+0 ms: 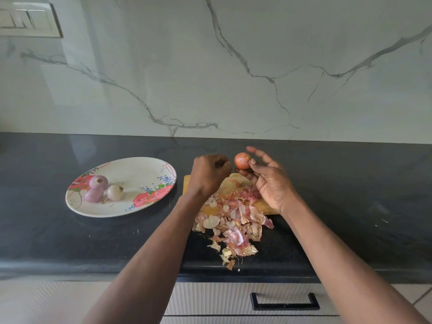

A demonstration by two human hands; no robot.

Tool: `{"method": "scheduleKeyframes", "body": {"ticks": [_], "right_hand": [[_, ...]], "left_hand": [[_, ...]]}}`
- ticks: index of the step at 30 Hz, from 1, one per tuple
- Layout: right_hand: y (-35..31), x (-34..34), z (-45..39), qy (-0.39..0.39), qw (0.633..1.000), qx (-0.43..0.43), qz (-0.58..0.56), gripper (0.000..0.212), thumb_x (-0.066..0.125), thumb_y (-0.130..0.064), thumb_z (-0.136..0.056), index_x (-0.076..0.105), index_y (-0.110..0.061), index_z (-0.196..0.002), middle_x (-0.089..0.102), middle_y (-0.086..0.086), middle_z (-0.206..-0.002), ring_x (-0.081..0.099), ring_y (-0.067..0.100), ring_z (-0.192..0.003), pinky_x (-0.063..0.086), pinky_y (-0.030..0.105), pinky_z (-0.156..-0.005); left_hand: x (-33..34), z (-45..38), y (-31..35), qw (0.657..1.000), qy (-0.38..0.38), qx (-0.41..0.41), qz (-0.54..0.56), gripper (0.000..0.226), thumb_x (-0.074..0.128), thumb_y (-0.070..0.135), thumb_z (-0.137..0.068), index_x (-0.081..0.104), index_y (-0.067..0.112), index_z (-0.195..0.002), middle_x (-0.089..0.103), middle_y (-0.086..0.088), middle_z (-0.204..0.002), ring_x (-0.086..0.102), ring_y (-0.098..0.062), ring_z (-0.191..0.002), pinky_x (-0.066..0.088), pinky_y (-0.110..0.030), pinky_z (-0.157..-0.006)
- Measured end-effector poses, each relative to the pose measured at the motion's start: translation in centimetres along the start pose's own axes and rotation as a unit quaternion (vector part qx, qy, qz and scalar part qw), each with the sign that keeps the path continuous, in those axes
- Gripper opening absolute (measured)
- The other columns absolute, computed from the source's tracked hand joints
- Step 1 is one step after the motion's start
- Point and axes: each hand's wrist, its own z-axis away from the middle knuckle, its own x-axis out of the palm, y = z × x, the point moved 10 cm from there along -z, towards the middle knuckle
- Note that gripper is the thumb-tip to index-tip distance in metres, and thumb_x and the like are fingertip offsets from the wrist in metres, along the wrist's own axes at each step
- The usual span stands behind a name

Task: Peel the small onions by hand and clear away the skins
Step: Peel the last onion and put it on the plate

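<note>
White marble-look wall panelling (233, 66) with grey veins rises behind a black stone counter (70, 230); a switch plate (30, 19) is cut off at the upper left edge. Below the counter, a ribbed drawer front with a black handle (284, 301) shows only partly between the forearms. Both arms cover much of the wooden cutting board (233, 181), so its outline is hard to trace. An oval floral plate (131, 167) holds three peeled onions (102, 189). Papery pink and tan skins (233, 225) are heaped from the board onto the counter. The left hand (209, 174) is clenched, its contents hidden. The right hand (271, 178) pinches an unpeeled orange-brown onion (242, 160) at its fingertips above the board.
</note>
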Motion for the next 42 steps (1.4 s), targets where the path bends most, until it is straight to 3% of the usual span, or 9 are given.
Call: {"method": "scheduleKeyframes", "body": {"ticks": [4, 7, 11, 15, 20, 26, 31, 37, 42], "right_hand": [[0.1, 0.1, 0.0, -0.004, 1.0, 0.006, -0.01, 0.035, 0.05, 0.012, -0.095, 0.064, -0.006, -0.122, 0.066, 0.017, -0.119, 0.072, 0.027, -0.097, 0.061, 0.029, -0.083], [0.0, -0.2, 0.0, 0.013, 1.0, 0.004, -0.024, 0.03, 0.053, 0.014, -0.093, 0.062, -0.002, -0.117, 0.064, 0.023, -0.119, 0.068, 0.036, -0.104, 0.062, 0.03, -0.081], [0.1, -0.4, -0.2, 0.025, 0.999, 0.001, -0.031, 0.03, 0.054, 0.019, -0.089, 0.059, -0.002, -0.109, 0.061, 0.027, -0.121, 0.066, 0.037, -0.106, 0.062, 0.033, -0.082], [0.2, -0.3, -0.3, 0.02, 1.0, -0.012, -0.007, 0.033, 0.055, 0.022, -0.087, 0.058, -0.003, -0.108, 0.062, 0.028, -0.122, 0.069, 0.033, -0.103, 0.061, 0.036, -0.086], [0.4, -0.6, -0.5, 0.024, 0.997, -0.028, 0.064, 0.034, 0.063, 0.018, -0.084, 0.062, -0.008, -0.108, 0.063, 0.026, -0.127, 0.066, 0.038, -0.114, 0.056, 0.045, -0.097], [0.6, -1.0, -0.5, 0.041, 0.989, -0.045, 0.134, 0.032, 0.071, 0.008, -0.083, 0.066, -0.014, -0.106, 0.068, 0.018, -0.121, 0.066, 0.035, -0.115, 0.052, 0.055, -0.101], [0.3, -1.1, -0.3, 0.06, 0.977, -0.07, 0.19, 0.029, 0.073, 0.003, -0.085, 0.067, -0.015, -0.107, 0.073, 0.01, -0.114, 0.07, 0.028, -0.109, 0.054, 0.055, -0.098], [0.1, -0.9, 0.0, 0.062, 0.975, -0.075, 0.198, 0.029, 0.072, 0.003, -0.087, 0.067, -0.017, -0.106, 0.073, 0.009, -0.114, 0.069, 0.024, -0.11, 0.055, 0.049, -0.098], [0.6, -0.6, -0.1, 0.046, 0.987, -0.049, 0.148, 0.029, 0.066, 0.009, -0.089, 0.065, -0.01, -0.112, 0.072, 0.013, -0.116, 0.069, 0.029, -0.112, 0.056, 0.047, -0.096]], "left_hand": [[0.5, -0.3, -0.6, 0.999, -0.023, -0.023, 0.032, 0.028, 0.062, 0.003, -0.091, 0.072, 0.003, -0.117, 0.076, -0.011, -0.1, 0.075, -0.016, -0.078, 0.061, -0.038, -0.082], [0.0, -0.4, -0.8, 0.996, -0.008, -0.036, 0.081, 0.018, 0.065, 0.012, -0.095, 0.077, 0.003, -0.105, 0.077, -0.009, -0.086, 0.075, -0.019, -0.076, 0.062, -0.041, -0.08], [0.4, -0.4, -0.6, 0.988, -0.029, -0.04, 0.144, 0.019, 0.069, 0.01, -0.094, 0.076, 0.002, -0.11, 0.077, -0.01, -0.094, 0.076, -0.017, -0.083, 0.063, -0.039, -0.08], [0.7, -0.3, 0.2, 0.99, -0.045, -0.01, 0.133, 0.019, 0.07, 0.018, -0.094, 0.078, 0.006, -0.107, 0.078, -0.007, -0.094, 0.075, -0.014, -0.083, 0.063, -0.034, -0.077], [0.9, -0.3, -0.2, 0.994, -0.043, -0.006, 0.102, 0.017, 0.072, 0.023, -0.092, 0.08, 0.012, -0.103, 0.079, -0.003, -0.093, 0.075, -0.016, -0.078, 0.062, -0.044, -0.075], [0.9, -0.1, -0.4, 0.994, -0.028, -0.029, 0.098, 0.014, 0.074, 0.019, -0.09, 0.081, 0.009, -0.099, 0.079, -0.004, -0.087, 0.074, -0.017, -0.073, 0.062, -0.045, -0.074], [0.6, 0.4, -0.2, 0.996, 0.006, -0.033, 0.088, 0.009, 0.076, 0.019, -0.088, 0.082, 0.012, -0.089, 0.077, -0.007, -0.076, 0.073, -0.027, -0.071, 0.059, -0.049, -0.069], [0.5, 0.7, 0.7, 0.999, 0.021, 0.001, 0.032, 0.014, 0.071, 0.015, -0.09, 0.081, 0.01, -0.081, 0.072, -0.01, -0.067, 0.057, -0.021, -0.056, 0.049, -0.048, -0.056], [0.3, 0.8, 0.7, 0.999, 0.025, -0.001, 0.026, 0.016, 0.069, 0.015, -0.09, 0.08, 0.008, -0.081, 0.073, -0.009, -0.071, 0.067, -0.033, -0.069, 0.051, -0.047, -0.061]]}}
